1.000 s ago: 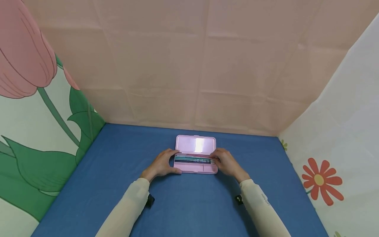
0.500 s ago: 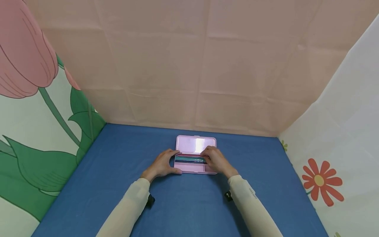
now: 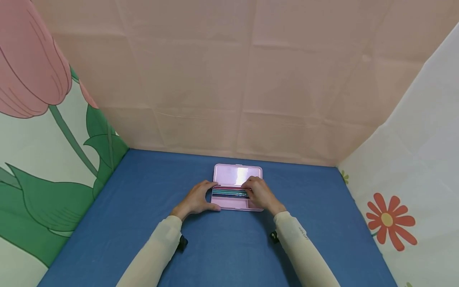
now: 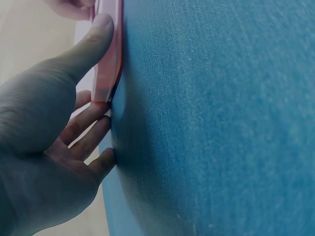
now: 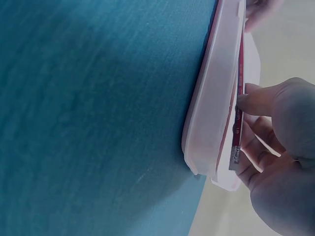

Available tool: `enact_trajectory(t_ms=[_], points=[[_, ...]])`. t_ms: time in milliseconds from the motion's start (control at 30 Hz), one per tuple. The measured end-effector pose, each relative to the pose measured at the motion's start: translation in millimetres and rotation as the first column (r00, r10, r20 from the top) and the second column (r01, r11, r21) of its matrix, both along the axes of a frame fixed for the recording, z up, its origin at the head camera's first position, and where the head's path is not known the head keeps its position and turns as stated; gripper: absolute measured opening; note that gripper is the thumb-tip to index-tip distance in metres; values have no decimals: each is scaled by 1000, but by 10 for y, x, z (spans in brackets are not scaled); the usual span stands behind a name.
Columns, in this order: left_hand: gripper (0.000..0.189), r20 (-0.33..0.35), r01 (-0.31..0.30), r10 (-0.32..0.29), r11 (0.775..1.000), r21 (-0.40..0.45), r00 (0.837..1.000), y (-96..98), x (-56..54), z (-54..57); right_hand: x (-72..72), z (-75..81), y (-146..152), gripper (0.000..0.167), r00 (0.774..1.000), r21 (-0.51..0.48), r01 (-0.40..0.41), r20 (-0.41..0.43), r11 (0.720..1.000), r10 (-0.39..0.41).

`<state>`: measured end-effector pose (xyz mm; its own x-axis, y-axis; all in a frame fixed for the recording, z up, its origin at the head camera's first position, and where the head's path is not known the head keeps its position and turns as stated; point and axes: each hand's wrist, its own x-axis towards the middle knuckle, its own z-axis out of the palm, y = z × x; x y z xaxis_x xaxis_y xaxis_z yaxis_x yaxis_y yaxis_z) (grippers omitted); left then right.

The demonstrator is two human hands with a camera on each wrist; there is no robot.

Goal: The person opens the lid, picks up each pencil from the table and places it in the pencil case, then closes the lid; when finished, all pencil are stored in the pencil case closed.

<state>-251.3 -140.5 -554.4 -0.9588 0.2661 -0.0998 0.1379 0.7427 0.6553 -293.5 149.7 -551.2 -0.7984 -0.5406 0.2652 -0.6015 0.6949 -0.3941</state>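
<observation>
An opened pink pencil case (image 3: 229,203) lies on the blue cloth, its lid (image 3: 228,173) folded back and shiny. Several green and dark pencils (image 3: 229,193) lie side by side in its long compartment. My left hand (image 3: 196,198) holds the case's left end, thumb at the front edge and fingers around the back. Over the right part of the case, my right hand (image 3: 263,195) pinches a red pencil (image 5: 237,132). In the right wrist view this pencil sits tilted, its near end raised above the case rim. Part of the case is hidden under the right hand.
Blue cloth (image 3: 229,247) covers the table around the case. A beige sheet (image 3: 229,79) rises at the back. Printed flower panels stand left (image 3: 53,203) and right (image 3: 412,159).
My right hand has moved left from the case's right end, carrying the red pencil over the case, then shifted only slightly. My left hand stays in place.
</observation>
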Motion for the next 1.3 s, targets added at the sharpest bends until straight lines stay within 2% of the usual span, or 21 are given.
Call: enact_trajectory(t_ms=[200,633,833,1067,1300], points=[[97,0,3,-3,1000,-7,1000,7,3,12,-12,-12,1,16,1000,-2,0,-21,1000,0],[96,5,4,-4,1000,-4,1000,6,11,24,-17,-58,-2,14,999,-11,33,-2,999,-33],[96,4,2,-2,1000,-6,1000,1,11,23,-14,-49,106,13,997,-128,70,52,989,-64],[97,6,-6,6,1000,-13,1000,12,3,13,-60,15,321,30,983,-261,181,75,948,-167],[96,8,-1,1,1000,-19,1000,15,1,26,-135,39,479,53,956,-268,273,181,924,-230]])
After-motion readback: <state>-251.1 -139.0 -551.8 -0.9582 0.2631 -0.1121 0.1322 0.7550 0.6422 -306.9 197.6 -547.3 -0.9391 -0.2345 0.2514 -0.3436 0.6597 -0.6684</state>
